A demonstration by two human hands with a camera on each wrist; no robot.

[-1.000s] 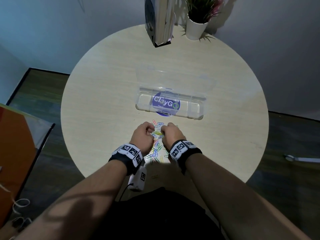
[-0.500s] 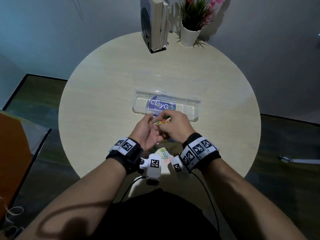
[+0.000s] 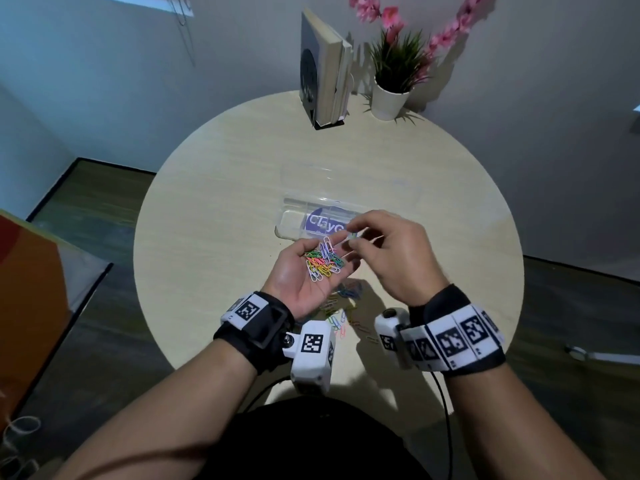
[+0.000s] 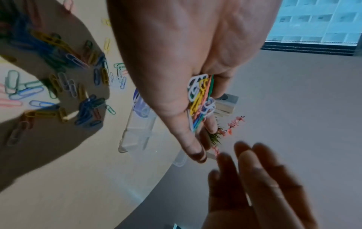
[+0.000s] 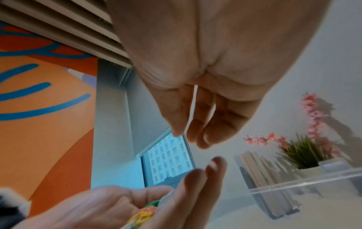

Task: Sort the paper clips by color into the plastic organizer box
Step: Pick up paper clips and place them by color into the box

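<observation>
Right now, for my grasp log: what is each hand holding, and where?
The left hand cups mixed paper clips in its palm. The right hand pinches its fingertips together above them, perhaps on a single one; that cannot be told.

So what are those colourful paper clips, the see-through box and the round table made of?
Colourful paper clips in the left hand: probably wire with a glossy coloured plastic coating, judging by their thin bent loops. See-through organizer box: clear, shiny plastic; the table shows through it. Round table: pale matt wood-grain top, perhaps laminate.
</observation>
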